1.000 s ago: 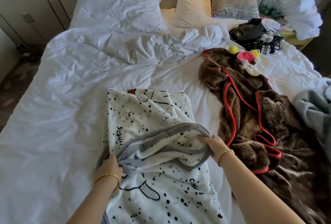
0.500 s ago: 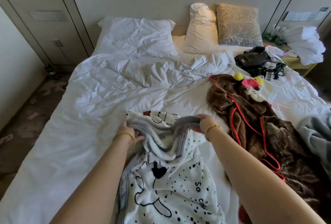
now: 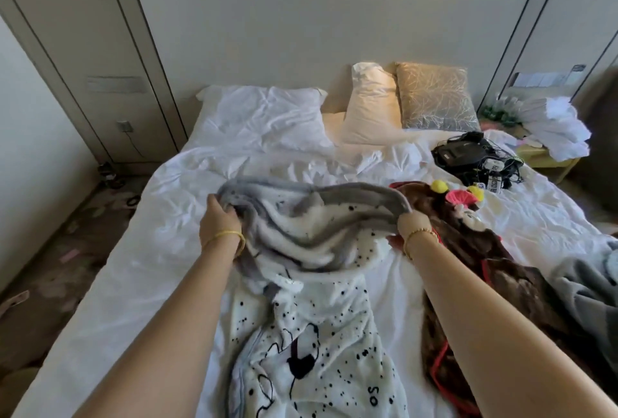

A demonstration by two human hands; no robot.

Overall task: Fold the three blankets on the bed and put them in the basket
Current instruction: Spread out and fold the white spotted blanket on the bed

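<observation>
- Partly hidden, the grey blanket point(image 3: 592, 287) was cut off by the right edge.
- Left hand point(image 3: 219, 222) and right hand point(image 3: 409, 225) each gripped the grey edge of the spotted white blanket point(image 3: 321, 334) with curled fingers, lifting it over the bed point(image 3: 133, 250).
- Beside it lay the brown blanket point(image 3: 501, 270).
- Lettering "SO" showed; the rest was unreadable.

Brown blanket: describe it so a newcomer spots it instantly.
Start at the white bed; right of the spotted white blanket that both hands hold lies the brown blanket, crumpled. Its red edging sets it apart from the plain grey blanket at the right edge.
</observation>
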